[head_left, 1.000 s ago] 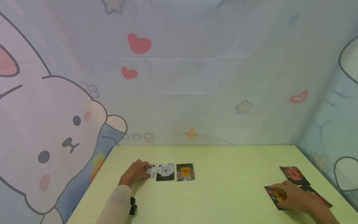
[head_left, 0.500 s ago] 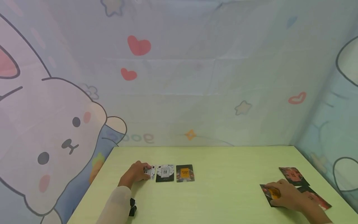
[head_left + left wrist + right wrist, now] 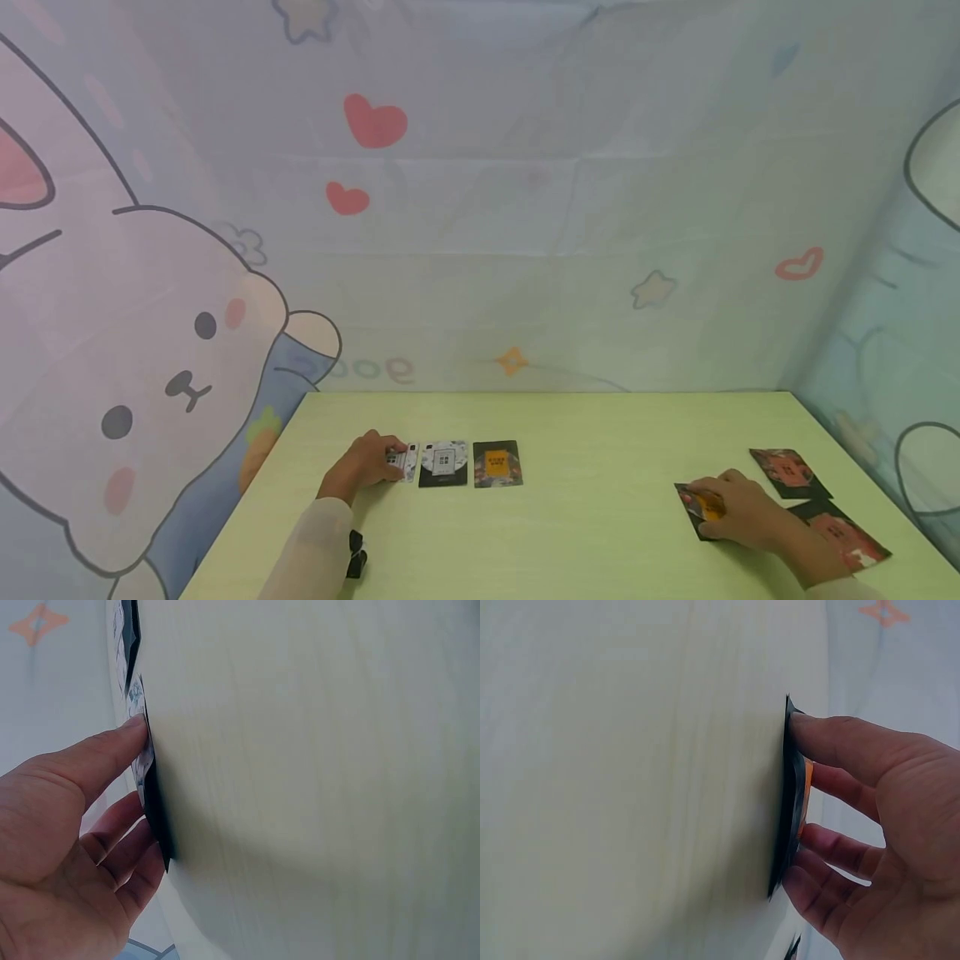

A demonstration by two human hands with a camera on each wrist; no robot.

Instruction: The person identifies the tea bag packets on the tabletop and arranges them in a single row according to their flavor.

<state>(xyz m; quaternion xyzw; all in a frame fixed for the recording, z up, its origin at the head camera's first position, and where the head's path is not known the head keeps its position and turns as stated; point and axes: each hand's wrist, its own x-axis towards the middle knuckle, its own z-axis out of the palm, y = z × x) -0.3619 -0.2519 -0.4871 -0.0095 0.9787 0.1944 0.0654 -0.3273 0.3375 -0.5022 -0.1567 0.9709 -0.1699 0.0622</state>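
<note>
My left hand (image 3: pixel 366 462) holds a white patterned sachet (image 3: pixel 411 472) flat at the left end of a row; the fingers cover much of it. In the left wrist view the thumb and fingertips lie along that sachet, whose underside is dark. Beside it sit a white-and-black sachet (image 3: pixel 443 464) and a dark one with an orange label (image 3: pixel 497 463). On the right side, my right hand (image 3: pixel 746 512) grips another dark sachet (image 3: pixel 688 510) with an orange label. Thumb and fingers span this sachet (image 3: pixel 790 802) in the right wrist view, close over the table.
Two dark sachets with red labels, an upper one (image 3: pixel 791 473) and a lower one (image 3: pixel 843 533), lie near the right edge of the pale green table (image 3: pixel 585 533). A small black object (image 3: pixel 357 557) is beside the left sleeve. A printed cloth (image 3: pixel 487 208) hangs behind.
My right hand has moved left and slightly away from me with the orange-labelled sachet, leaving the lower red-labelled sachet less covered. The left hand stays in place.
</note>
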